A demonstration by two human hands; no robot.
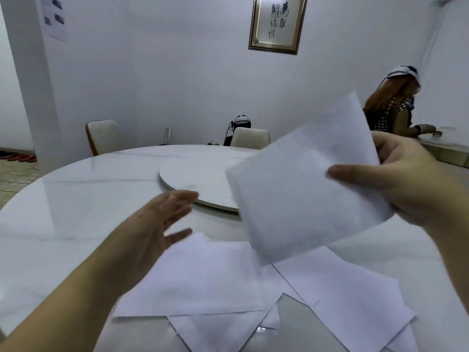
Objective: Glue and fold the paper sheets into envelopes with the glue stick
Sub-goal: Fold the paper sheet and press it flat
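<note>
My right hand [403, 181] holds a folded white paper sheet [302, 189] up in the air above the table, thumb on its front face and fingers behind. My left hand [157, 224] hovers open to the left of it, fingers spread, holding nothing. Below both hands several loose white paper sheets [208, 280] lie overlapping on the white round table [76, 199], some at an angle near the front edge [350, 301]. No glue stick is in view.
A round turntable [198, 179] sits at the table's middle. Two pale chairs [104, 135] [250, 138] stand at the far side, with a headset behind one. Another person [390, 110] works at a counter at the right. A framed picture [278, 22] hangs on the wall.
</note>
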